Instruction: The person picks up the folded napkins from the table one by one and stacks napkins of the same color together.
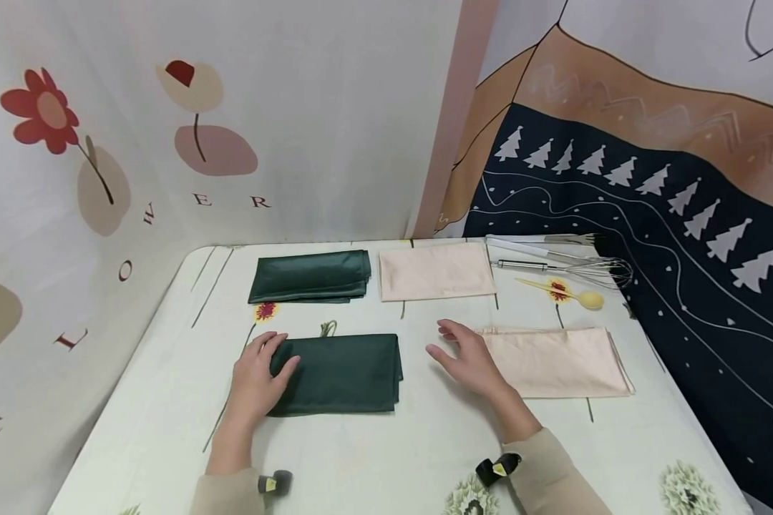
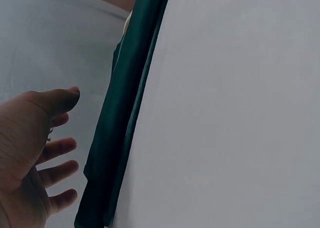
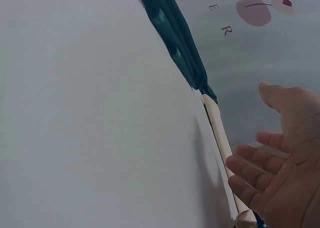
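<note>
While the left hand [image 1: 258, 375] lies flat on the left edge of the near green cloth [image 1: 341, 373], its grip is slack, fingers straight and closed round nothing. The right hand [image 1: 467, 357] hovers with fingers spread between that cloth and the near pink cloth [image 1: 557, 361], close to the pink cloth's left edge; its grip is likewise loose and empty. The green cloth lies folded at the front middle of the surface [image 1: 386, 458].

To smooth it well, I judge the left palm should stay flat and press evenly, so the folded layers do not slide apart, and the edges should stay square.

No box, bowl or tray shows in any view. A second green cloth [image 1: 310, 276] and a second pink cloth [image 1: 436, 271] lie folded further back, with a whisk [image 1: 570, 268], tongs [image 1: 541, 240] and a yellow spoon [image 1: 570, 293] loose at the far right.
</note>
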A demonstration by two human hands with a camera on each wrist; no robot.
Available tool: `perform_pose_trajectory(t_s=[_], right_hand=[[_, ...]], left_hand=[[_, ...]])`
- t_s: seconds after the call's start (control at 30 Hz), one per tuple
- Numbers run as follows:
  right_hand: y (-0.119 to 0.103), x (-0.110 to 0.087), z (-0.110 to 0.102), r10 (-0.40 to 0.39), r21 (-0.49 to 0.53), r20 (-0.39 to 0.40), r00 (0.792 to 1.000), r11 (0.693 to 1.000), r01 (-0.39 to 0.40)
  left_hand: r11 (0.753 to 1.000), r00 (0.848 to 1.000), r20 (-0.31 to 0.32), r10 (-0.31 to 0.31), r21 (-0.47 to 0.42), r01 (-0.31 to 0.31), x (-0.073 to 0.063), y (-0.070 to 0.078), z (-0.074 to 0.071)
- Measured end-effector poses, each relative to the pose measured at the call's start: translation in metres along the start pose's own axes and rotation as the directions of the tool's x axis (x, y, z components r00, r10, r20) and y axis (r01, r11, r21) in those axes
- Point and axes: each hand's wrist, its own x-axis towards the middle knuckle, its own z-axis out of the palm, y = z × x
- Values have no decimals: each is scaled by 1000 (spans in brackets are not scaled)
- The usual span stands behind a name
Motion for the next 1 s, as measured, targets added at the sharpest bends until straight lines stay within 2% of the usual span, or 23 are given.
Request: perform_pose_trajectory(t_s=[0.23,0.47,0.7,0.87,1.0], right_hand=[[-2,9,7,38,2,33,999,999,-38],[-4,17,17,28,-26,46,999,999,-27],[-8,25,28,5,-61,74,997,998,0],[-13,30,37,-16,-46,106,994,999,21],[-15,33,45,-32,-53,135,990,998,39]], left_hand=[[996,993,93,-75,-29,78,6,-11,-4],[989,987,123,-103,-93,115,11,-22,-5],[985,976,168,-137,-82,152,13,-25,-7],[985,977,166,-132,-89,148,15,-29,-6],[980,985,123,-122,-142,139,15,-33,-5]])
